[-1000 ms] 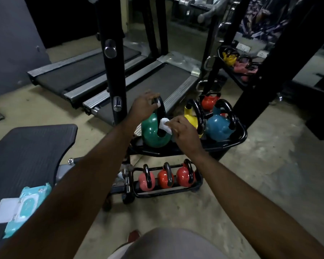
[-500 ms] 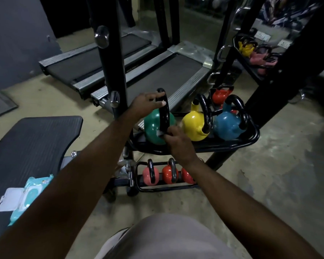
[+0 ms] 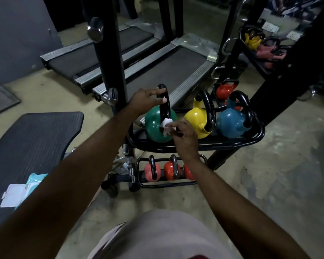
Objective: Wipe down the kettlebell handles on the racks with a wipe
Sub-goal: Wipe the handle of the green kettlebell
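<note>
Since half a second ago my right hand (image 3: pixel 183 139) has pulled back a bit from the base of the black handle (image 3: pixel 164 103), so the white wipe (image 3: pixel 166 126) shows more; before it was nearly hidden under the fingers. The wipe is bunched and sits against the handle's lower end, where it meets the green kettlebell (image 3: pixel 152 128). Right hand pinches the wipe between thumb and fingertips, wrist low over the upper rack (image 3: pixel 232 142). My left hand (image 3: pixel 146 100) is still on top of that handle, but the fingers look more spread now: stretched across the arch and resting on it, not wrapped round. The green kettlebell stands at the left end of the upper rack, with the yellow kettlebell (image 3: pixel 195 118) and the blue kettlebell (image 3: pixel 230 124) to its right, same order as before.
</note>
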`<state>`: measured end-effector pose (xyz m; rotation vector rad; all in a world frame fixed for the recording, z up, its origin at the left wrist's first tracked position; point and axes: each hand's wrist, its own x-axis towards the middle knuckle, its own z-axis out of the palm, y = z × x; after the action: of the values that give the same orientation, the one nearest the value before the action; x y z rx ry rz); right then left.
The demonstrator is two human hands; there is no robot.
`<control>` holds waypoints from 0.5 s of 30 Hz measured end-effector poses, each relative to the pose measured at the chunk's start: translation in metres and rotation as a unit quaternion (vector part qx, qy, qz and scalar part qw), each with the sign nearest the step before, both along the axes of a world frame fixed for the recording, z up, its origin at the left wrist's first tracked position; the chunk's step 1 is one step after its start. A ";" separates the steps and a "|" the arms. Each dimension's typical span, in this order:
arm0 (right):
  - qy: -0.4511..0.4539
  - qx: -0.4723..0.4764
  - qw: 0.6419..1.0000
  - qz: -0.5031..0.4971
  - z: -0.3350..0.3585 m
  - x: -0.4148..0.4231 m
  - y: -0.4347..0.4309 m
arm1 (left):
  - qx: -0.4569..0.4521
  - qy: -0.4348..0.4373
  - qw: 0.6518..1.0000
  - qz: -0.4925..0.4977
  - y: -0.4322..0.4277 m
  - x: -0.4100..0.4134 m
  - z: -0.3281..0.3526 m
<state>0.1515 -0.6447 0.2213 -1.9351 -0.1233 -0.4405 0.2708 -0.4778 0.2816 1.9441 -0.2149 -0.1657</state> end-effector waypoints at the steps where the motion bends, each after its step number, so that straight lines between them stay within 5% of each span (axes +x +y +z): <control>1: 0.039 0.046 0.998 -0.002 -0.003 -0.002 0.002 | -0.002 0.002 1.000 -0.002 0.000 0.000 0.000; 4: 0.098 0.151 0.984 -0.001 -0.003 0.002 0.002 | -0.005 0.005 1.000 -0.001 0.000 -0.002 0.000; 8: 0.092 0.153 0.984 0.018 0.024 0.026 -0.003 | -0.003 -0.006 1.000 0.002 0.000 -0.004 0.002; 12: 0.066 0.053 0.996 -0.013 0.012 0.008 -0.005 | -0.009 -0.013 1.000 0.007 -0.001 -0.004 0.004; 15: -0.064 -0.102 0.992 -0.025 0.014 0.002 -0.003 | -0.018 -0.021 0.999 0.043 -0.005 0.003 0.007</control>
<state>0.1535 -0.6476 0.2355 -2.1124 -0.2104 -0.6055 0.2743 -0.4825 0.2887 1.9178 -0.1604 -0.0648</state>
